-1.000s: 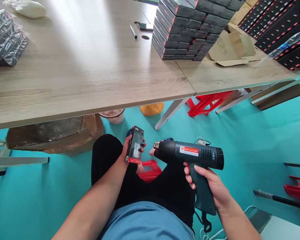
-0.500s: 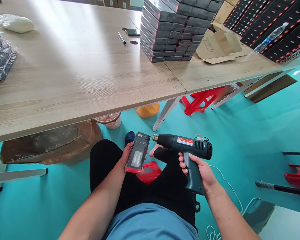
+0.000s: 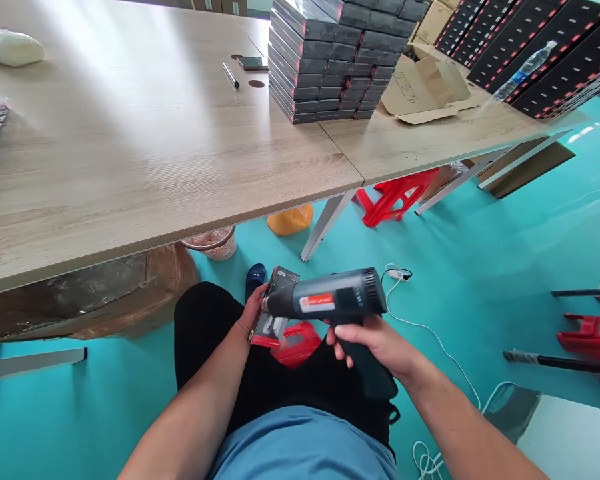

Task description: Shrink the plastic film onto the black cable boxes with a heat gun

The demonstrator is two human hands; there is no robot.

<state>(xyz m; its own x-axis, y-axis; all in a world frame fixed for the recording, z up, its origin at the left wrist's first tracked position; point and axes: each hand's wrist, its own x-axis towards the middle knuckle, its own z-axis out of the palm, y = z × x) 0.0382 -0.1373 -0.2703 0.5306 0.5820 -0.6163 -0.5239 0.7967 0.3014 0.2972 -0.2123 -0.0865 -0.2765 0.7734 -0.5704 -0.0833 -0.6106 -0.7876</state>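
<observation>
Over my lap, my left hand [image 3: 254, 308] grips a flat black box [image 3: 284, 275] with a red lower edge by its left side. My right hand [image 3: 367, 340] is wrapped round the handle of a dark heat gun [image 3: 330, 297] with a red label on its barrel. The gun's nozzle points left and lies over the middle of the box in this view, hiding part of its face. Whether nozzle and box touch, I cannot tell. The gun is slightly blurred.
A wooden table [image 3: 180, 147] stands ahead, with a tall stack of black boxes [image 3: 330, 73], a pen [image 3: 231, 75], a phone [image 3: 253, 63] and opened cardboard [image 3: 425, 93]. Beneath it are a bin [image 3: 215, 243] and a yellow bag [image 3: 290, 220]. A white cord [image 3: 430, 327] runs along the floor.
The heat gun has moved left in my right hand, from beside the box to over it. My left hand and the box have stayed nearly still. The view has shifted slightly.
</observation>
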